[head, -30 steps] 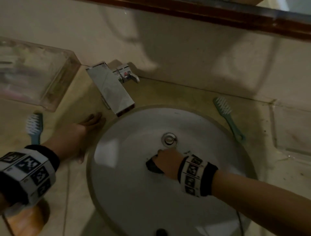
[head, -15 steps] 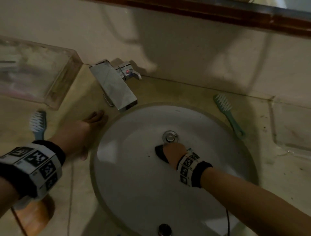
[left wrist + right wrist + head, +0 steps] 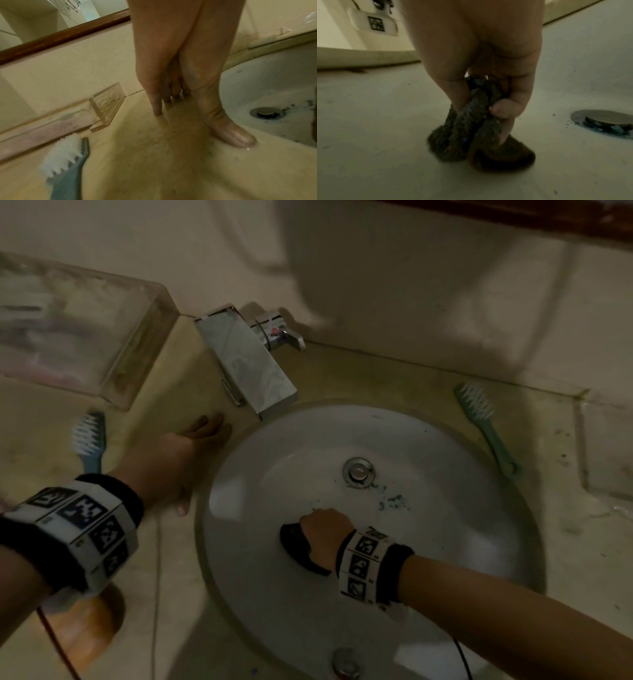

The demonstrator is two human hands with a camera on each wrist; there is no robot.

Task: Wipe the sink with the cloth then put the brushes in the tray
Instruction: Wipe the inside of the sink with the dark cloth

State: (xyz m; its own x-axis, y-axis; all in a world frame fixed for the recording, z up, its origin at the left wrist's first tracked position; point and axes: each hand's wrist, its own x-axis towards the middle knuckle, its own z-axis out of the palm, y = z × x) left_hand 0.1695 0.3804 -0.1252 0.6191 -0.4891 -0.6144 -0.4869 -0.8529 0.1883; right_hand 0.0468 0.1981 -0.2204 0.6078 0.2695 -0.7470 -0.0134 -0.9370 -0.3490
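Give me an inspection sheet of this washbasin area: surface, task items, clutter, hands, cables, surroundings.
Surface: beige counter, stained; white sink with bluish specks near the drain.
Job's things: dark cloth bunched against the basin; blue brush on the counter left of the sink, green brush on the right; clear tray at the back left.
Clutter: nothing seen beyond the specks.
Hands: left hand rests on the counter, fingers straight; right hand grips the cloth.
Cables: thin dark cable under the right forearm; reddish one below the left wrist.
Surroundings: chrome tap, pale wall, wooden mirror frame.
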